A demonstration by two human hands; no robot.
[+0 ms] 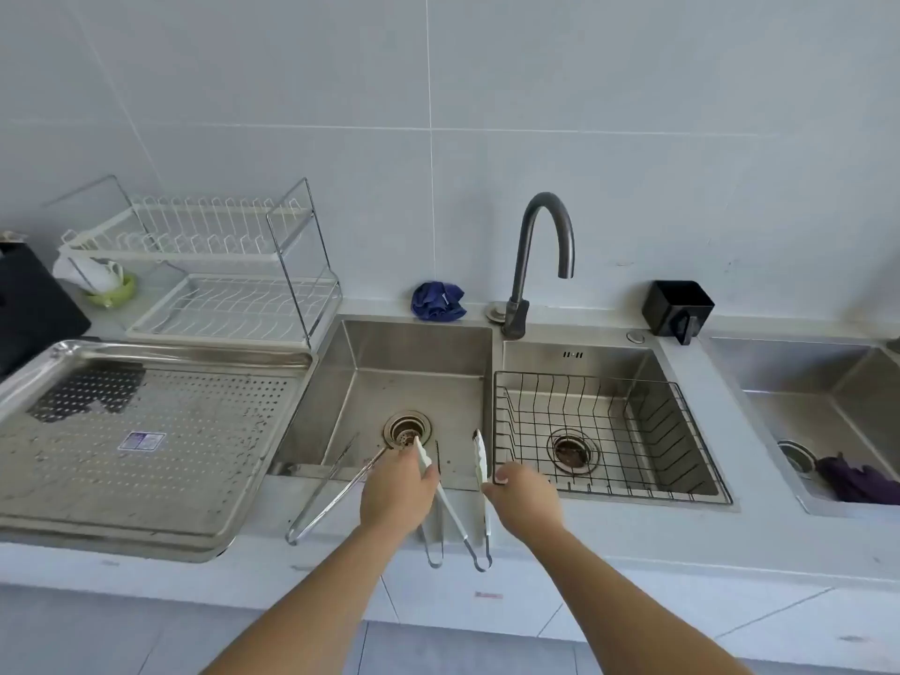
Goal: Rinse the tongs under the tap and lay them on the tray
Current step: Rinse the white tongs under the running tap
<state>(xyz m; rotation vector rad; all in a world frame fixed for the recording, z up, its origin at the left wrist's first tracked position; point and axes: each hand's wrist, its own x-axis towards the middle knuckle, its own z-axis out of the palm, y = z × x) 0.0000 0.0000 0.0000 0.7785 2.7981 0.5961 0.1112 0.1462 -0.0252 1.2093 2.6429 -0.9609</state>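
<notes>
While left hand (397, 494) and right hand (523, 499) grip tongs (480, 457), pale counter (609, 533) holds tray (170, 484) beside sink (414, 348).

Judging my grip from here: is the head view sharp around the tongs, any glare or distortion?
Head view: slightly soft at the left hand, right hand and white-tipped tongs; lighting even, shadows faint; the tray shows a mild sheen and one dark patch, no harsh glare; wide-angle lens bows the counter edge.
</notes>
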